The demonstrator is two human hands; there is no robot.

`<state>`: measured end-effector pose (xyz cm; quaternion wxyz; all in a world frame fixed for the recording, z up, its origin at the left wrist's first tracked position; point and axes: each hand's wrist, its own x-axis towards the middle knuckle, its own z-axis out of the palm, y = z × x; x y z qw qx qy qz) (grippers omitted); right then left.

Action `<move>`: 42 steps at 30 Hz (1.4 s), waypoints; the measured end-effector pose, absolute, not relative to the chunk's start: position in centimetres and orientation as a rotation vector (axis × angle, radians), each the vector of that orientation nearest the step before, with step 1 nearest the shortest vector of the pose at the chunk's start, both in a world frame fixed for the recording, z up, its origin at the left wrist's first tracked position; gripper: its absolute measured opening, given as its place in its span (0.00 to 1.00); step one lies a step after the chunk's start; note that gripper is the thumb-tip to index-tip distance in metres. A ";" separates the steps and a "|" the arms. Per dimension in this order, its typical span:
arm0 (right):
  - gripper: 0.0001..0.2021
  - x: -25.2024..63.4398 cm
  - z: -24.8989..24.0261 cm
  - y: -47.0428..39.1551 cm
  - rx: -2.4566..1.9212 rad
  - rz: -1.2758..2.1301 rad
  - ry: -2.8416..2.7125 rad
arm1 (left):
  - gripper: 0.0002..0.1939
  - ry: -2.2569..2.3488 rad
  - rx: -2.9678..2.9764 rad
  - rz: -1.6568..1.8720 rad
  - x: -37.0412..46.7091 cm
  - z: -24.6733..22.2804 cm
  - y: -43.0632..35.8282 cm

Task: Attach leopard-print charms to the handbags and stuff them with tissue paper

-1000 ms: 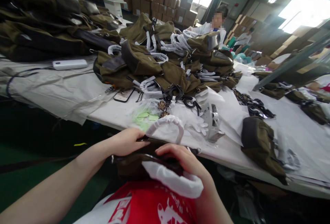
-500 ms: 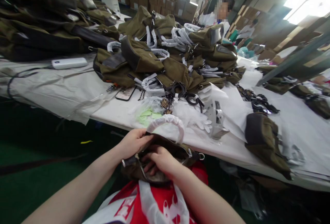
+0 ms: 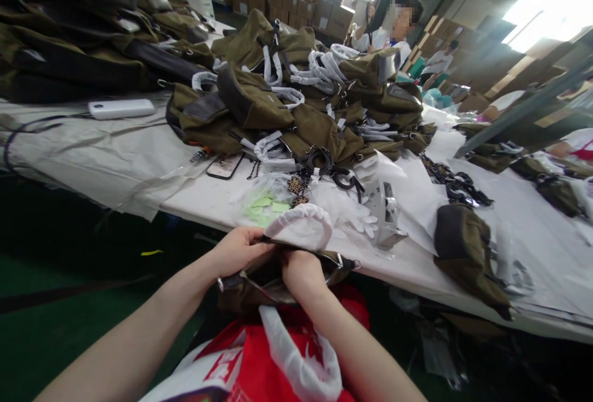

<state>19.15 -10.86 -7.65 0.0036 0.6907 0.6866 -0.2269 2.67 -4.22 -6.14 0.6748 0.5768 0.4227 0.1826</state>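
An olive handbag (image 3: 231, 296) with dark trim and wrapped white handles is held against my lap at the table's front edge, its mouth open upward. My left hand (image 3: 241, 251) grips the bag's far left rim, thumb and fingers closed over the edge. My right hand (image 3: 303, 272) reaches down inside the bag; its fingers are hidden in there, so I cannot see whether they hold anything. One wrapped handle (image 3: 301, 220) arches up behind my hands, and the other handle (image 3: 301, 352) hangs over the red apron.
Olive bags (image 3: 259, 99) lie heaped across the white table (image 3: 185, 198). Nearer are a phone (image 3: 225, 165), a plastic bag with green slips (image 3: 266, 204), black straps (image 3: 319, 161) and a tape dispenser (image 3: 388, 213). Another bag (image 3: 467, 254) rests right. A person (image 3: 389, 34) stands beyond.
My right hand has gone deeper into the bag, so its fingers no longer show. The front handle has shifted right. My left hand keeps its hold on the rim.
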 end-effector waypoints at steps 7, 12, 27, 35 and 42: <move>0.12 18.6 -7.9 -11.7 2.010 -0.597 2.625 | 0.18 1.027 1.421 0.430 2.1 -6.1 -3.7; 0.13 17.8 -8.0 -11.4 1.812 -0.527 2.693 | 0.17 1.016 1.458 0.451 1.8 -6.6 -3.4; 0.08 16.4 -8.6 -10.8 1.500 -0.590 2.744 | 0.19 1.174 1.589 0.517 -0.1 -6.8 -3.4; 0.08 19.4 -0.9 -12.4 1.742 -0.380 3.387 | 0.15 1.100 1.720 0.398 -1.9 -6.0 -4.5; 0.07 22.1 -1.3 -2.0 2.268 -0.381 2.910 | 0.16 1.113 2.031 0.252 -1.6 -5.0 -5.8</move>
